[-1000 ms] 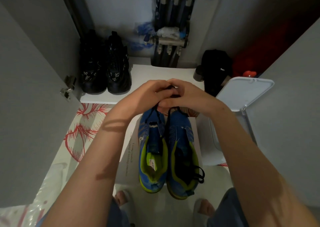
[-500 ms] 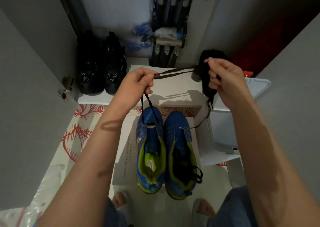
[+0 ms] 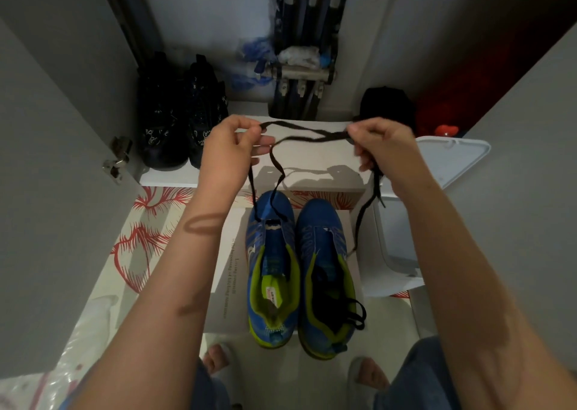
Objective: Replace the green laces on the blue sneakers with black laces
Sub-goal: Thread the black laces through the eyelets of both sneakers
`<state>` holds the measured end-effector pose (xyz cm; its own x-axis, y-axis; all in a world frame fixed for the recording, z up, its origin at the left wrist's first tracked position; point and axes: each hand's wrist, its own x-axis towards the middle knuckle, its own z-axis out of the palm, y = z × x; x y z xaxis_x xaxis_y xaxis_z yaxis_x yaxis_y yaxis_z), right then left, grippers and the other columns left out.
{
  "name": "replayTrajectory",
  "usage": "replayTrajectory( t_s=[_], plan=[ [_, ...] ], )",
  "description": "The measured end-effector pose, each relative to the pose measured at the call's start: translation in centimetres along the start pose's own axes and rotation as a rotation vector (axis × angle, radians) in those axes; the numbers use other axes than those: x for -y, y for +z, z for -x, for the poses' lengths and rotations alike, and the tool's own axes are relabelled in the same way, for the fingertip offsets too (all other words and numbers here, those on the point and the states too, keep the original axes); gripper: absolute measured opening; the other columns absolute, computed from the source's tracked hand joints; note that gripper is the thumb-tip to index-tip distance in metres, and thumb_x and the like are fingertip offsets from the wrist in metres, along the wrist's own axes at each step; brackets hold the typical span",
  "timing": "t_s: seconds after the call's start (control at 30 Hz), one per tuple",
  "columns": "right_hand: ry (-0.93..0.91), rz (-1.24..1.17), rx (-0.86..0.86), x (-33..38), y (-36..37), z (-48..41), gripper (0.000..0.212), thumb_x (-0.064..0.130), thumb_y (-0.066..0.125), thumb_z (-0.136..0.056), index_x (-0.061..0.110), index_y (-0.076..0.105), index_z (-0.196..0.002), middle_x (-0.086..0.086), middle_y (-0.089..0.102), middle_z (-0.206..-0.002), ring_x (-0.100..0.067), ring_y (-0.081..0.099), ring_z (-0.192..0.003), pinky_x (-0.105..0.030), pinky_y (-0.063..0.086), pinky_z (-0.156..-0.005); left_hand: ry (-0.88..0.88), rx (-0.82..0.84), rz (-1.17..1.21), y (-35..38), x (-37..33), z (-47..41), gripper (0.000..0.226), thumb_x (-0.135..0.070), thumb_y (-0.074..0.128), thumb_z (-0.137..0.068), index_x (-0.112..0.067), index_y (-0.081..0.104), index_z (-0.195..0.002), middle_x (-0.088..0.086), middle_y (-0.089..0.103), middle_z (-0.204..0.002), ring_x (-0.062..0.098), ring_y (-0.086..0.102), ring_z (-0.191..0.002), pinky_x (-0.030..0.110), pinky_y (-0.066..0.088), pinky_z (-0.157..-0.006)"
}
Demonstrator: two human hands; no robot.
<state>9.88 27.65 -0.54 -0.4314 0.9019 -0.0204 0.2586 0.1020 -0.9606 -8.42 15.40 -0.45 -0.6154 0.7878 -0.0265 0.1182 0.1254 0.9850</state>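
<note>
Left hand (image 3: pixel 229 142) and right hand (image 3: pixel 382 147) each pinched black lace (image 3: pixel 312 140), stretched crosswise between them. Two strands dropped to front eyelets of blue sneaker (image 3: pixel 270 253) directly under left hand; right hand farther.

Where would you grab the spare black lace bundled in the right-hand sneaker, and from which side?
I'd pinch the loop of the spare black lace that spills over the outer collar of the right sneaker, coming from above and the right. That loop lies clear of the shoe; the rest is bunched down in the opening.
</note>
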Motion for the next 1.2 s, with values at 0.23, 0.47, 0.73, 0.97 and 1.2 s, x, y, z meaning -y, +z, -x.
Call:
replayTrajectory(
  t_s=[0.23, 0.47, 0.73, 0.97, 1.2],
  plan=[
    [0.083, 0.383, 0.185, -4.2, 4.1, 0.4, 0.011, 0.011, 0.063, -0.087, 0.008, 0.068, -0.096, 0.002, 0.058, -0.063, -0.005, 0.052, -0.052, -0.01, 0.042, -0.054, -0.128, -0.066, -0.737, -0.6, 5.4, -0.3, 0.024, -0.025, 0.051, -0.096, -0.011, 0.056, -0.115, 0.008, 0.069, -0.103, 0.026, 0.064, -0.094, 0.038, 0.051, -0.085],
    [0.151, 0.387, 0.209, -6.2, 6.8, 1.3, 0.015, 0.009, 0.061, -0.088, 0.006, 0.065, -0.103, 0.0, 0.057, -0.089, -0.018, 0.059, -0.082, -0.027, 0.055, -0.054, -0.473, 0.279, -0.886, 0.2, 10.2, 1.2, 0.047, -0.036, 0.072, -0.08, -0.003, 0.064, -0.112, 0.007, 0.055, -0.093, 0.021, 0.051, -0.084, 0.028, 0.038, -0.07],
    [0.111, 0.567, 0.348, -8.2, 10.2, 3.0, 0.023, 0.02, 0.072, -0.08, 0.009, 0.064, -0.098, -0.007, 0.063, -0.106, -0.019, 0.057, -0.093, -0.031, 0.048, -0.075, -0.482, 0.247, -0.76, 0.7, 11.1, 0.6, 0.033, -0.027, 0.067, -0.086, -0.001, 0.068, -0.106, 0.017, 0.064, -0.1, 0.024, 0.054, -0.084, 0.03, 0.04, -0.071],
    [0.165, 0.61, 0.351, -8.7, 10.5, 3.3, 0.035, 0.028, 0.069, -0.083, 0.008, 0.055, -0.107, -0.01, 0.06, -0.105, -0.025, 0.058, -0.095, -0.039, 0.05, -0.08, -0.501, 0.145, -0.662, 1.1, 12.2, 0.5, 0.03, -0.018, 0.046, -0.098, 0.002, 0.054, -0.118, 0.024, 0.058, -0.119, 0.037, 0.055, -0.11, 0.037, 0.045, -0.086],
    [0.164, 0.655, 0.412, -8.6, 10.7, 3.5, 0.039, 0.036, 0.063, -0.087, 0.014, 0.047, -0.059, -0.003, 0.048, -0.056, -0.019, 0.05, -0.057, -0.03, 0.038, -0.049, -0.724, 0.116, -0.134, 0.0, 11.6, -0.3, 0.02, -0.002, 0.043, -0.097, 0.011, 0.057, -0.09, 0.026, 0.067, -0.094, 0.033, 0.064, -0.066, 0.04, 0.054, -0.063]
  ],
)
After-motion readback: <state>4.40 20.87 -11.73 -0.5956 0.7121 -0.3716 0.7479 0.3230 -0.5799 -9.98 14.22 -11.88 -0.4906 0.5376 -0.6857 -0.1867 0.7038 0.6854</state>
